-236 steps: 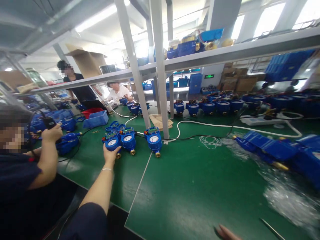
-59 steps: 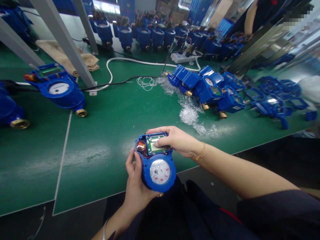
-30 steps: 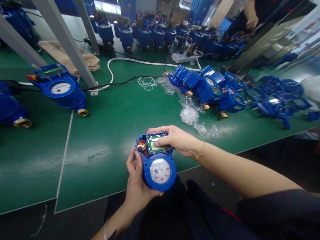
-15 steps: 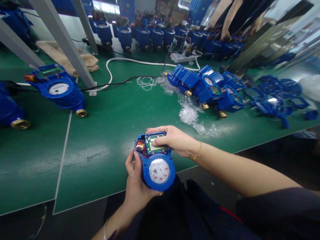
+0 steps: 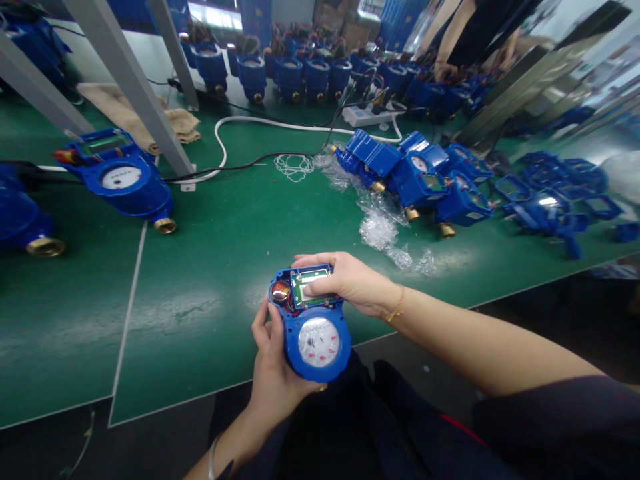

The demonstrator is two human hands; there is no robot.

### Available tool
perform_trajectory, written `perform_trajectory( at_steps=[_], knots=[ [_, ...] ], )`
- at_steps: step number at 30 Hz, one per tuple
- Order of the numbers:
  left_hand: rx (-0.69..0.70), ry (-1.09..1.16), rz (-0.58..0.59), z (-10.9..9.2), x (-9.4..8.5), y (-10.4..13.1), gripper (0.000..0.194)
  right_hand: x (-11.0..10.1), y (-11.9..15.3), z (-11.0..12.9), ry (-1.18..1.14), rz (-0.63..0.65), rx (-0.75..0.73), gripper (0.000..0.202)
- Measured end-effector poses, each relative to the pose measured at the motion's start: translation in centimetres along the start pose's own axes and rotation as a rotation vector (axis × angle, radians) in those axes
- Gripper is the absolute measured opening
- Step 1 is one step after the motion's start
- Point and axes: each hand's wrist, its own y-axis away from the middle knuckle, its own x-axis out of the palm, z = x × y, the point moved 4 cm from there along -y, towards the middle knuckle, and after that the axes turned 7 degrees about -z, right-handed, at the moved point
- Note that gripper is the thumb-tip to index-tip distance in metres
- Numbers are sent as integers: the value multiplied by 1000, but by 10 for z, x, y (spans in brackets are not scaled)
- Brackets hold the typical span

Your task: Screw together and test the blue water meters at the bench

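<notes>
A green table point(image 5: 200, 267) filled most of the frame, rows of blue meters along its top edge. At lower centre the left hand point(image 5: 273, 370) cupped a blue water meter point(image 5: 313, 327) from below — gripping its body — while the right hand point(image 5: 350, 280) pressed fingers onto the open display at its top. Crumpled plastic wrap point(image 5: 383, 230) lay right of centre.
</notes>
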Motion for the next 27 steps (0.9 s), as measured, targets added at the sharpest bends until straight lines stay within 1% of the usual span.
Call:
perform_trajectory(
  at_steps=[2,6,10,15,18,20,22,27],
  knots=[
    [0,-4,3,0,0,0,146,0,0,0,0,-8,0,43],
    [3,-20,9,0,0,1,147,1,0,-1,-13,35,8,45],
    [5,-13,-1,1,0,0,145,0,0,-1,-11,-11,-4,45],
    [21,-20,6,1,0,-1,148,1,1,1,-28,32,25,47],
    [18,-20,-1,1,0,-1,150,0,2,2,-16,-7,13,47],
    [19,-20,-3,1,0,-1,150,0,2,2,-20,-3,7,46],
    [26,-16,-1,1,0,-1,147,1,2,2,-30,4,21,44],
    [35,-19,-14,1,0,-1,147,0,1,1,-26,-47,41,42]
  ],
)
